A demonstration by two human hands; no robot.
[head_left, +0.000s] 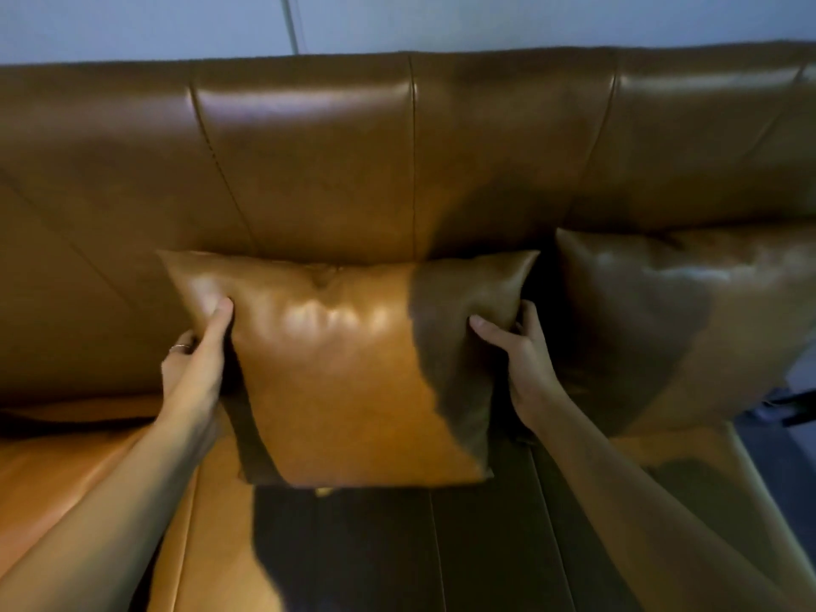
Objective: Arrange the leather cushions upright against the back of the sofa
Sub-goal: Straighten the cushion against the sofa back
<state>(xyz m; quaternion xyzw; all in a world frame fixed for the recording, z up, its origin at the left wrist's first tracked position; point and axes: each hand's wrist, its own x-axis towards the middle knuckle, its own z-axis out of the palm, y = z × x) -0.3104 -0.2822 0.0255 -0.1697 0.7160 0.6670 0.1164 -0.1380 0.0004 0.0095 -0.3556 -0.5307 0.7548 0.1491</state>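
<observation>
A tan leather cushion (349, 368) stands upright in the middle of the sofa, its top edge against the sofa back (309, 170). My left hand (198, 355) grips its left edge, thumb on the front face. My right hand (516, 346) grips its right edge in the same way. A second leather cushion (689, 320) stands upright against the back at the right, close beside the first. A shadow darkens the right part of both cushions.
The sofa seat (212, 523) stretches to the left and toward me. The sofa's right end (746, 452) drops off to a dark floor. A pale wall (132, 24) rises behind the sofa back.
</observation>
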